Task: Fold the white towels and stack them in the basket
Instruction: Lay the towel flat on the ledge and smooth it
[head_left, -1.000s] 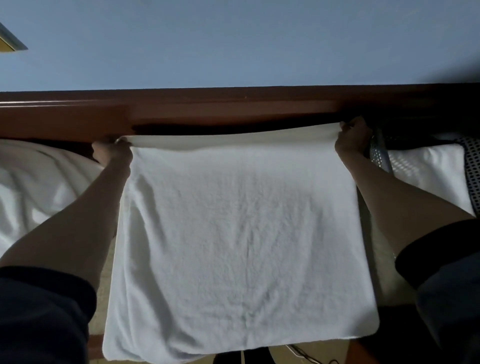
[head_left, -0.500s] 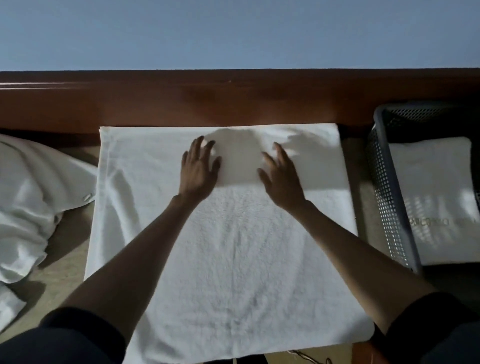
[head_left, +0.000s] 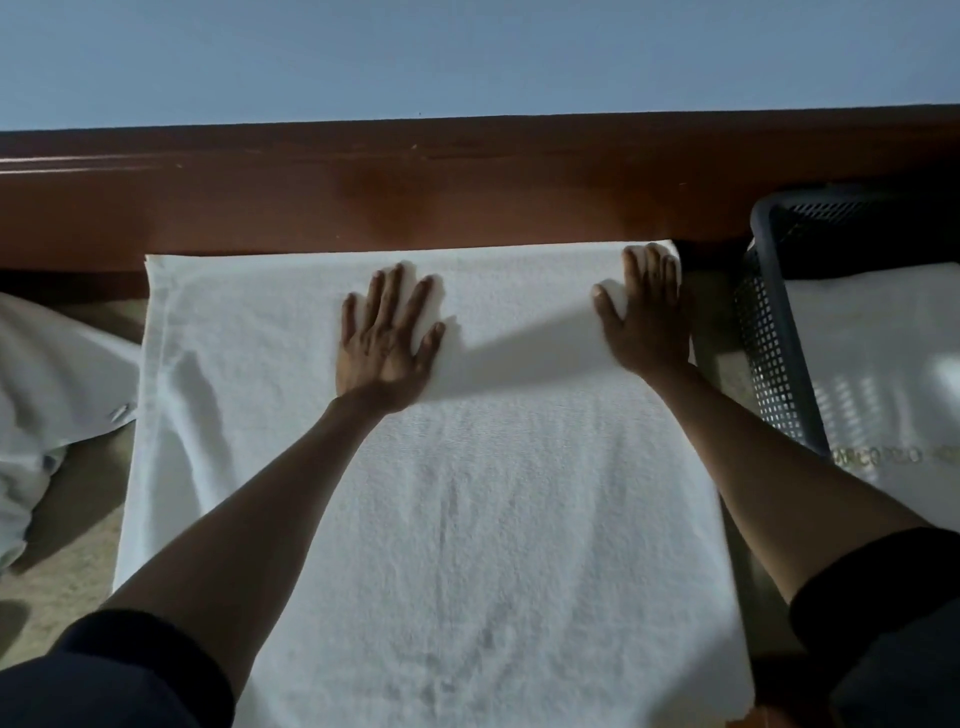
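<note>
A white towel (head_left: 467, 519) lies spread flat in front of me, its far edge against a brown wooden rail. My left hand (head_left: 387, 340) presses flat on its upper middle, fingers spread. My right hand (head_left: 647, 312) lies flat on the towel's far right corner, fingers straight. A dark perforated basket (head_left: 769, 332) stands at the right and holds a folded white towel (head_left: 883, 374).
A brown wooden rail (head_left: 467, 202) runs across the back under a blue wall. A heap of crumpled white cloth (head_left: 47, 395) lies at the left. Beige surface (head_left: 67, 561) shows beside the towel at lower left.
The towel went from held up by its top corners to lying flat. Since half a second ago my right hand has slid from the middle out to the far right corner.
</note>
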